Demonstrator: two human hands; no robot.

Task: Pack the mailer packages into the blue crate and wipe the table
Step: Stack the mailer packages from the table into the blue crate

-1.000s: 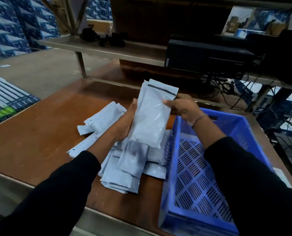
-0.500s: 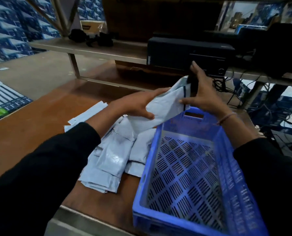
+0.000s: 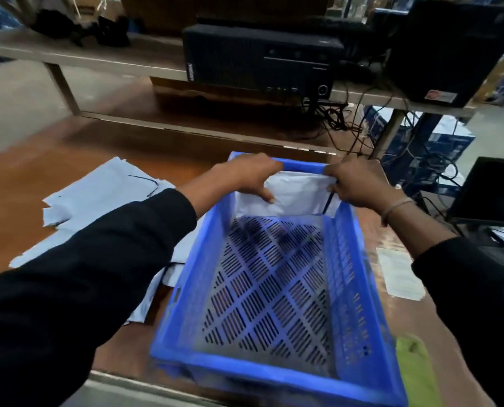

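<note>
A blue crate [image 3: 277, 374] with a slotted floor stands on the brown table [image 3: 24, 183] in front of me. One pale grey mailer package [image 3: 297, 198] is inside it, upright against the far wall. My left hand [image 3: 245, 176] grips its left top edge. My right hand [image 3: 356, 183] pinches its right top edge by the dark seal strip. A pile of mailer packages [image 3: 98, 198] lies on the table left of the crate, partly hidden by my left sleeve.
A green cloth [image 3: 415, 365] lies at the crate's near right corner. A paper label [image 3: 397, 271] is on the table right of the crate. A black computer case [image 3: 259, 60] sits on the shelf behind, with cables [image 3: 347, 124] and a dark monitor [image 3: 491, 192] at right.
Both hands carried the mailer from above the pile, rightward over the crate's rim, then lowered it into the far end of the crate. My view shifted right and down.
</note>
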